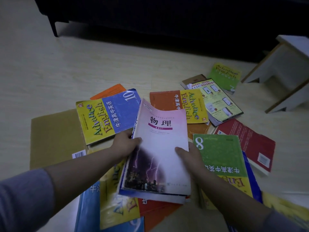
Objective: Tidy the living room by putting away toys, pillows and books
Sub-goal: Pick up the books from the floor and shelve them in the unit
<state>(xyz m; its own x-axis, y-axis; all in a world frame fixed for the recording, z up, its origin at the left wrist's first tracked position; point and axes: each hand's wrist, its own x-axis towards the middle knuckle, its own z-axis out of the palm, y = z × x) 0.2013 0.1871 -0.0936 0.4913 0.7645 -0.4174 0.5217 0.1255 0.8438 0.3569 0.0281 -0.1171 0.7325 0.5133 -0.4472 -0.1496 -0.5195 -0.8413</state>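
Both forearms, in grey-blue sleeves (25, 198), entered from the bottom edge and met at a small stack of books topped by the pink physics book (160, 148) — landmark for all positions below. Left hand (127, 144) gripped the stack's left edge, thumb on the cover, fingers hidden underneath. Right hand (192, 158) gripped the right edge, thumb pressed on the cover, remaining fingers hidden beneath. Stack was held slightly above the scattered books on the pale wood floor (50, 72).

Left of the physics book: yellow-and-blue English book (107, 114), number 10 on its cover, lying on a flat brown cardboard sheet (53, 136). An orange book (110, 91) showed behind it. Behind the physics book, partly covered by it: orange-and-yellow English book (182, 104). Right of it, touching the right hand: green book (220, 154), marked 8. Farther right — red book (247, 141). Behind right: pale green leaflet (220, 101) and another green book (224, 76), near a white stool (284, 71). Dark sofa (167, 19) stood well behind.
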